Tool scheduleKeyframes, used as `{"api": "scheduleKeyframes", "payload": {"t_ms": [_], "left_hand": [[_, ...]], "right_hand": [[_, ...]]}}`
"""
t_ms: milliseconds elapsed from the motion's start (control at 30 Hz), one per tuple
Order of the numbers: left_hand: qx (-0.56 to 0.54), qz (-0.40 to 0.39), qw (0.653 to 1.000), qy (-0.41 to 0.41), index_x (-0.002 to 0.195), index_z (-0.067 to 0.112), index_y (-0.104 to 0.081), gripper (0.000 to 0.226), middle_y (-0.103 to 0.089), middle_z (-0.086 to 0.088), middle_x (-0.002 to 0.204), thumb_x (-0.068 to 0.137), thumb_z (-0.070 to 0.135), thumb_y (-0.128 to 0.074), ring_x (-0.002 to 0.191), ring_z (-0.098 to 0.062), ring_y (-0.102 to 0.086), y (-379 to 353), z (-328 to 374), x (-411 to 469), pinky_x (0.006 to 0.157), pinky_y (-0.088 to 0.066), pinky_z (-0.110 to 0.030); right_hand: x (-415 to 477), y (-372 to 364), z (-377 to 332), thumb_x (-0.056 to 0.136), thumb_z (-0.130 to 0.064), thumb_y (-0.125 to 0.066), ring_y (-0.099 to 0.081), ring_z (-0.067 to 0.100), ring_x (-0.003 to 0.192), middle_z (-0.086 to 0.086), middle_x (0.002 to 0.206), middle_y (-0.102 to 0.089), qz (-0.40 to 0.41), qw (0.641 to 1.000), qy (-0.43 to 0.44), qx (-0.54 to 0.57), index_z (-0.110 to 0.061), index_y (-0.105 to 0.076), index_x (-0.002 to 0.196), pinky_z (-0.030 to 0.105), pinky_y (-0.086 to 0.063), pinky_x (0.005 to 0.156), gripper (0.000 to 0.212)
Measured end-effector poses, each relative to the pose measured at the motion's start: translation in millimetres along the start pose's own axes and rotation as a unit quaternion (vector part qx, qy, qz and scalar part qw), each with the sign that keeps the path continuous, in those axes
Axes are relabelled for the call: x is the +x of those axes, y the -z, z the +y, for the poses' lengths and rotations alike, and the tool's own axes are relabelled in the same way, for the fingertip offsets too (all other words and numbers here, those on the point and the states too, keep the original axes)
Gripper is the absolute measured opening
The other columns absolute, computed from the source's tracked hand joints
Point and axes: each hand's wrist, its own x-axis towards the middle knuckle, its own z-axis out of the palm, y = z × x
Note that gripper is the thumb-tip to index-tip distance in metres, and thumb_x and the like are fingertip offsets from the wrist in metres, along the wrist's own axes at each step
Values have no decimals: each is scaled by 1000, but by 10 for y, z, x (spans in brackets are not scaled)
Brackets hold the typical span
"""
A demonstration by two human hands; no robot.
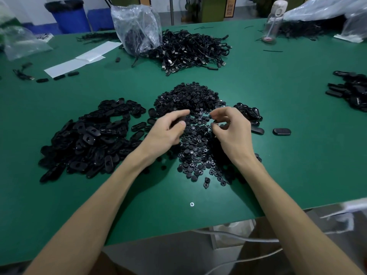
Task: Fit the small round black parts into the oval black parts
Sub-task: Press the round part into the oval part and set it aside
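On the green table [59,195] before me the heap of small round black parts [190,96] lies in the middle — my left hand [166,132] and right hand [230,132] over it. The pile of oval black parts [89,139] lies left of it; behind it, a tangle of black cables [194,50], a clear plastic bag [137,26] at its left.

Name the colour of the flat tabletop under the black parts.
The tabletop is dark green, clearest in the head view.

Saw a green table [258,185]. Found oval black parts [89,139] heaped left of the left hand [168,130], small round black parts [190,96] under the right hand [232,132].
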Motion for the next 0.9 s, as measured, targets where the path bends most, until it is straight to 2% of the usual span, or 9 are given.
{"api": "scheduleKeyframes", "payload": {"t_ms": [133,267,333,433,533,633,700,767,900], "left_hand": [[22,-14,999,-22,144,10,-58,39,-54,-9,87,107,2,-50,50,-3,-43,-119,64,-73,49,-36,-19],[27,-13,999,-37,143,7,-59,40,-53,-15,102,103,-1,-57,49,0,-54,-144,61,-81,49,-41,-17],[32,-16,999,-35,143,8,-59,42,-56,-15,102,102,1,-61,49,-2,-53,-122,47,-75,50,-43,-17],[34,-21,998,-41,142,7,-59,44,-62,-14,98,100,0,-64,52,-7,-53,-99,29,-72,56,-47,-15],[14,-30,999,-42,139,5,-62,39,-73,-14,93,100,-3,-62,58,-11,-61,-97,18,-80,71,-55,-22],[-16,-28,998,-48,132,4,-66,34,-78,-11,89,99,-4,-63,61,-13,-67,-105,19,-92,73,-57,-23],[-44,-24,997,-54,127,6,-67,31,-79,-13,93,97,-5,-66,69,-16,-74,-121,32,-102,73,-59,-24],[-82,-19,995,-58,122,3,-68,29,-78,-19,99,95,-7,-68,81,-26,-78,-134,40,-106,72,-62,-29],[-127,-19,990,-64,120,-1,-69,28,-78,-21,100,93,-7,-70,86,-34,-78,-142,37,-98,75,-63,-32]], "right_hand": [[3,3,12,84,10,-63,-67,7,94,-6,104,-69,-7,1000,8,19,-25,-68,102,22,-55,83,39],[6,-5,44,86,8,-66,-68,4,95,-8,104,-70,-31,999,17,33,-20,-73,104,16,-52,81,34],[7,1,54,86,6,-68,-69,4,94,-8,104,-71,-31,998,19,48,-19,-75,105,15,-51,79,31],[14,28,50,87,2,-74,-72,7,91,-8,101,-76,-29,992,-7,122,-17,-77,104,23,-57,82,26],[13,53,15,83,0,-81,-75,10,88,-3,99,-79,-52,967,-45,244,-15,-78,102,22,-58,80,25],[17,61,-7,82,0,-82,-75,15,95,1,101,-79,-87,942,-68,316,-14,-79,103,21,-56,82,25],[13,53,-7,83,-1,-82,-74,17,96,4,103,-79,-106,934,-70,334,-13,-78,105,23,-56,83,26],[8,41,-8,83,-1,-81,-74,16,95,5,103,-79,-119,928,-74,344,-11,-78,107,24,-56,81,26],[2,31,-11,84,2,-79,-74,16,93,6,103,-79,-136,922,-73,356,-4,-76,110,24,-56,79,27]]}}
